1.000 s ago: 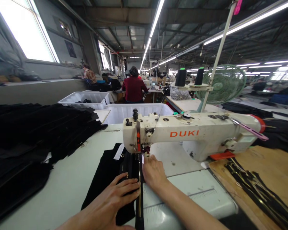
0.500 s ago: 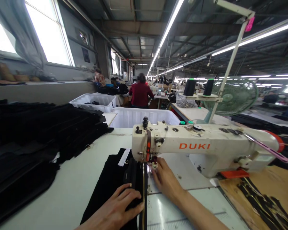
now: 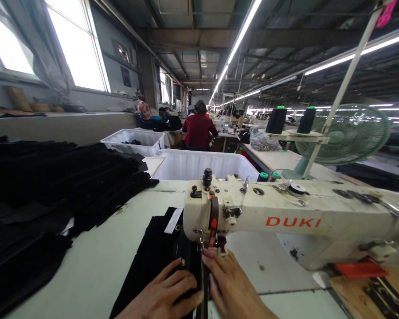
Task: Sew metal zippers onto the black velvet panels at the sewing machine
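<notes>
White bin (image 3: 142, 149), dark pieces (image 3: 132, 142) inside, beyond the black fabric (image 3: 149, 252).

I'm in a sewing workshop, big as a factory floor. Right in front of me a sewing machine (image 3: 249, 226) stands on a pale table (image 3: 83, 266), with two cones of dark thread (image 3: 275, 122) on a holder (image 3: 297, 137) behind it and a thick heap of black cloth (image 3: 53, 186) to my left. White plastic tubs (image 3: 204, 164) stand past the table's far edge. Beyond them a person (image 3: 199, 130) in dark red has their back to me. Long tube lights (image 3: 244, 31) run under bare roof beams (image 3: 196, 40), and windows (image 3: 78, 44) light the left wall.
</notes>
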A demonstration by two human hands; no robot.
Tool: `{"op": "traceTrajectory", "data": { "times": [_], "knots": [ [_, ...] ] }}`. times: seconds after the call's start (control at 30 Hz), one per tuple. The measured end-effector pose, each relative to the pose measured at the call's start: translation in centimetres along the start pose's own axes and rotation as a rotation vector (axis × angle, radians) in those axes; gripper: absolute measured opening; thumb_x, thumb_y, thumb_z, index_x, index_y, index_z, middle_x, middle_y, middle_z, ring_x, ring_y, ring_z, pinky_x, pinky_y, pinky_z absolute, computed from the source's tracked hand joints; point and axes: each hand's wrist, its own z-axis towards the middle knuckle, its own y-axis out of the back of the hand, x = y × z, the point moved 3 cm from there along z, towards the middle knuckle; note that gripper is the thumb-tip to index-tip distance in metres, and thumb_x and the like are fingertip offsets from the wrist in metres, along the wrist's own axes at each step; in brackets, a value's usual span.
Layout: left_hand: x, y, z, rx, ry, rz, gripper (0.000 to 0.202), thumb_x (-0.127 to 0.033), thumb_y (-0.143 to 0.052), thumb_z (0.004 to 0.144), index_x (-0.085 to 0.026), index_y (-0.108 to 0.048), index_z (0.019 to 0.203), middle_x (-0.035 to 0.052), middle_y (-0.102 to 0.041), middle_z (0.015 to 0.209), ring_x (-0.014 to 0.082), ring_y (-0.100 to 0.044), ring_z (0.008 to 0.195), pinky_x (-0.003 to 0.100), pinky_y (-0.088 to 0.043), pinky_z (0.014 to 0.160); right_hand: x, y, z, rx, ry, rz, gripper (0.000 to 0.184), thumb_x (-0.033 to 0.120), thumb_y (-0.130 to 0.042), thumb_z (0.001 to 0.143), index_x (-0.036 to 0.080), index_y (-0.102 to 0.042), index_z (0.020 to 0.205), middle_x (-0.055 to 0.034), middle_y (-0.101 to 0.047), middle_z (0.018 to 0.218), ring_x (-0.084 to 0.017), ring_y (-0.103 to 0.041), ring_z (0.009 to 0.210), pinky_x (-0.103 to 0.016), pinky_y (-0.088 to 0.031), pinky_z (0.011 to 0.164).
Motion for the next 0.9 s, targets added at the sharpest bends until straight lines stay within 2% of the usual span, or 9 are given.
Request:
{"op": "traceTrajectory", "data": {
  "times": [0.13,0.3,0.37,0.47,0.53,0.6,0.73,0.83,0.9],
  "knots": [
    [0.0,2.2,0.8,-0.057,0.090,-0.055,0.049,-0.022,-0.066,0.091,-0.032,-0.052,0.136,-0.0013,-0.068,0.117,0.0154,-0.062,0.113,0.037,-0.028,0.119,0.2,0.3,0.1,-0.053,0.047,0.050,0.042,0.002,-0.049,0.080,0.018,-0.058,0.118,-0.0094,-0.067,0.116,-0.025,-0.061,0.113,-0.047,-0.051,0.102],
    [-0.8,5.6,1.9,-0.045,0.126,0.016,0.069,-0.045,-0.080,0.076,-0.024,-0.052,0.136,0.0067,-0.066,0.123,0.0236,-0.062,0.113,0.043,-0.036,0.115,-0.1,0.0,-0.1,-0.002,0.123,0.149,0.035,0.002,-0.048,0.075,0.019,-0.059,0.103,-0.0076,-0.067,0.101,-0.021,-0.061,0.100,-0.038,-0.052,0.095],
    [-0.8,5.2,1.8,-0.043,0.119,0.015,0.060,-0.042,-0.076,0.081,-0.025,-0.054,0.134,0.0060,-0.066,0.122,0.0229,-0.063,0.113,0.042,-0.037,0.115,-0.1,-0.2,-0.2,-0.013,0.176,0.182,0.030,0.003,-0.047,0.075,0.020,-0.059,0.097,-0.0053,-0.066,0.093,-0.019,-0.061,0.090,-0.032,-0.053,0.086],
    [-0.2,2.6,1.1,-0.072,0.111,-0.003,0.043,-0.023,-0.058,0.096,-0.030,-0.052,0.137,0.0028,-0.067,0.121,0.0178,-0.062,0.115,0.036,-0.037,0.115,0.0,-0.2,-0.2,-0.075,0.254,0.188,0.028,0.002,-0.044,0.076,0.020,-0.058,0.091,-0.0022,-0.065,0.083,-0.016,-0.059,0.081,-0.028,-0.052,0.080],
    [0.2,0.8,0.5,-0.129,0.116,-0.007,0.043,-0.017,-0.053,0.098,-0.031,-0.050,0.139,0.0026,-0.066,0.122,0.0170,-0.060,0.118,0.036,-0.038,0.114,0.0,-0.3,-0.2,-0.087,0.251,0.175,0.027,0.003,-0.044,0.075,0.020,-0.058,0.090,-0.0021,-0.065,0.083,-0.016,-0.059,0.079,-0.028,-0.052,0.078],
    [0.6,0.0,0.2,-0.155,0.128,-0.009,0.045,-0.019,-0.058,0.095,-0.031,-0.051,0.138,0.0037,-0.065,0.126,0.0201,-0.059,0.121,0.040,-0.037,0.114,0.1,-0.5,-0.2,-0.053,0.194,0.164,0.029,0.004,-0.045,0.073,0.020,-0.060,0.092,-0.0026,-0.066,0.085,-0.017,-0.060,0.083,-0.028,-0.052,0.079],
    [0.5,1.8,0.6,-0.113,0.147,0.002,0.058,-0.031,-0.074,0.083,-0.028,-0.053,0.137,0.0057,-0.062,0.132,0.0243,-0.058,0.123,0.040,-0.038,0.115,0.2,-0.6,-0.3,0.002,0.074,0.138,0.037,0.004,-0.047,0.069,0.021,-0.063,0.098,-0.0032,-0.069,0.093,-0.019,-0.062,0.089,-0.031,-0.052,0.090],
    [0.4,3.5,1.2,-0.087,0.166,-0.006,0.072,-0.044,-0.081,0.073,-0.025,-0.054,0.137,0.0079,-0.063,0.132,0.0254,-0.060,0.121,0.041,-0.038,0.115,0.1,-0.7,-0.2,0.035,0.038,0.116,0.044,0.004,-0.047,0.069,0.021,-0.064,0.107,-0.0043,-0.070,0.101,-0.020,-0.063,0.095,-0.034,-0.052,0.096],
    [0.5,3.7,1.4,-0.094,0.178,-0.012,0.078,-0.047,-0.084,0.068,-0.024,-0.055,0.136,0.0089,-0.063,0.132,0.0266,-0.060,0.120,0.043,-0.039,0.114,0.0,-0.8,-0.1,0.055,0.035,0.090,0.048,0.004,-0.048,0.070,0.021,-0.063,0.112,-0.0053,-0.070,0.107,-0.021,-0.063,0.101,-0.036,-0.050,0.101]
  ]
}}
